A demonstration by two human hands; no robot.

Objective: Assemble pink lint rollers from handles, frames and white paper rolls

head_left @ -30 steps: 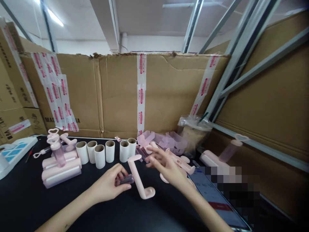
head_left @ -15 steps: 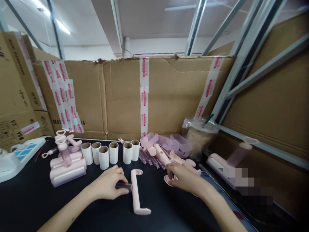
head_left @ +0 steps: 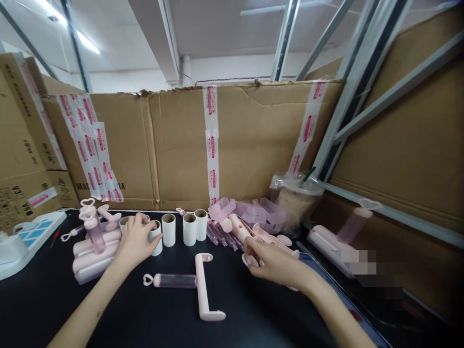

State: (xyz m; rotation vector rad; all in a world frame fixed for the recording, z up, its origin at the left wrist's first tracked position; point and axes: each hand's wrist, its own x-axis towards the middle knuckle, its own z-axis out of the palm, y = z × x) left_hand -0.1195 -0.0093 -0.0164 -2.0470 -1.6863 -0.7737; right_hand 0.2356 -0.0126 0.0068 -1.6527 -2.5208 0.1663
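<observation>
My left hand (head_left: 136, 241) reaches over the row of white paper-covered rolls (head_left: 168, 230). Its thumb is apart from the fingers, beside one roll (head_left: 156, 245), and the hand partly hides the rolls at the left end. A pink C-shaped frame (head_left: 203, 290) lies on the black table. Against its long side rests a clear purplish handle tube (head_left: 177, 281) with a heart-shaped loop. My right hand (head_left: 271, 261) is at the pile of pink plastic parts, fingers curled around a pink part with a rounded end (head_left: 248, 260); its fingertips are partly hidden.
Translucent purple covers (head_left: 250, 212) and several purple tubes (head_left: 219, 234) lie at the back. Rollers with handles (head_left: 96, 251) stand left, beside a white power strip (head_left: 39, 241). Another roller (head_left: 331, 249) lies right, near a bagged drink cup (head_left: 295, 203). Cardboard walls (head_left: 181, 145) enclose the table.
My left hand has let go of the purplish handle tube, leaving it against the frame, and has moved left and back to the white rolls. My right hand stays at the pink parts.
</observation>
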